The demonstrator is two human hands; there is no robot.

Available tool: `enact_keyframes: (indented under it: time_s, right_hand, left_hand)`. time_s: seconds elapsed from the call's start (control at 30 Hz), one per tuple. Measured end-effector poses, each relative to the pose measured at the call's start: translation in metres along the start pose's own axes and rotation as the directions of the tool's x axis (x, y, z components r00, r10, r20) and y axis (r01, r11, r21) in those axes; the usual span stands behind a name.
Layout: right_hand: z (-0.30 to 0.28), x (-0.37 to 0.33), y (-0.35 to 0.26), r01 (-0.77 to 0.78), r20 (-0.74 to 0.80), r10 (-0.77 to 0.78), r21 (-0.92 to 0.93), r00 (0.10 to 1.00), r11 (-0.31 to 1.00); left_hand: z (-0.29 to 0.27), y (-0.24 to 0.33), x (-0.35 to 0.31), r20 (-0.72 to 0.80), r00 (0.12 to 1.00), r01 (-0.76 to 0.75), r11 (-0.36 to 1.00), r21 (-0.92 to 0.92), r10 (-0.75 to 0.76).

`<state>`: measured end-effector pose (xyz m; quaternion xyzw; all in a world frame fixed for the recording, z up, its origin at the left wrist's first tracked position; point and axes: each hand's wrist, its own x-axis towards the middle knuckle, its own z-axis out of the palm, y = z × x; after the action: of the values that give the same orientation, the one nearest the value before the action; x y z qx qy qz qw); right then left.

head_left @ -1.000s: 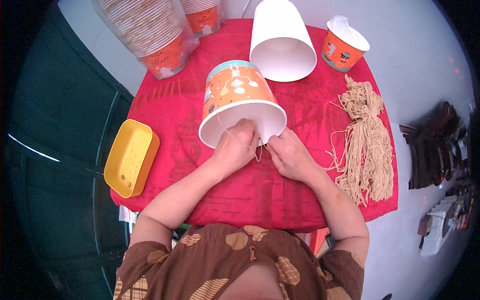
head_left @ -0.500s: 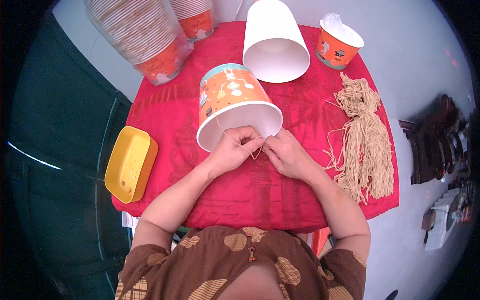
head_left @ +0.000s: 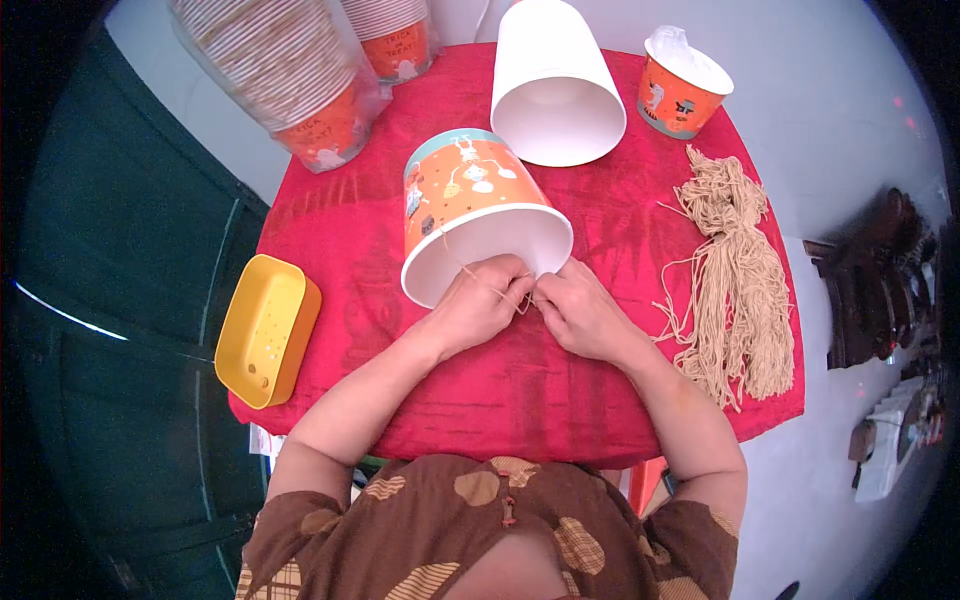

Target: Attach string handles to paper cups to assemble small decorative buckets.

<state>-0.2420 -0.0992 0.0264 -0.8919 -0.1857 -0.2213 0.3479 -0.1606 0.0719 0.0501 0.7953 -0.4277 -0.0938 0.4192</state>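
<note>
An orange paper bucket (head_left: 465, 185) with cartoon figures and a teal base lies on its side on the red cloth, its white mouth facing me. A thin tan string (head_left: 456, 256) runs from the bucket's side near the rim across the back of my left hand. My left hand (head_left: 483, 300) is closed at the lower rim with the string between its fingers. Close beside it, my right hand (head_left: 577, 308) pinches at the same spot, also on the string. A small loop of string hangs between the two hands; their fingertips are partly hidden.
Left of me stands a yellow plastic tub (head_left: 268, 330) with small bits inside. A tan yarn bundle (head_left: 738, 290) lies at the right. Behind are a plain white bucket (head_left: 556, 110), an orange cup (head_left: 684, 100) holding clear plastic, and bagged cup stacks (head_left: 325, 130) on the red-covered table (head_left: 370, 390).
The whole view has shifted slightly, so everything sits a little further right. Both hands remain at the bucket's rim, with the fingers slightly rearranged around the string.
</note>
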Motion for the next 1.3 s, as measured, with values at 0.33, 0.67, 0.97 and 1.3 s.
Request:
enact_keyframes:
  time_s: [0.33,0.67,0.97,1.3]
  right_hand:
    - [0.002,-0.001,0.003,-0.025,-0.055,0.031,0.104,0.998,0.994]
    - [-0.019,0.003,-0.023,-0.132,0.01,0.133,-0.045,0.991,0.99]
    - [-0.002,0.001,-0.012,0.108,-0.03,-0.107,0.042,0.994,0.993]
    - [-0.031,0.003,-0.017,0.008,0.075,0.008,-0.216,0.997,0.976]
  left_hand:
    - [0.005,-0.002,-0.005,0.023,1.0,0.011,0.997,-0.075,-0.01]
    - [0.001,-0.001,-0.002,-0.005,0.999,0.031,0.996,-0.087,-0.032]
    - [0.002,-0.004,-0.001,0.007,0.997,0.083,0.994,-0.072,-0.083]
    - [0.001,-0.002,-0.002,0.013,0.996,0.089,0.994,-0.063,-0.088]
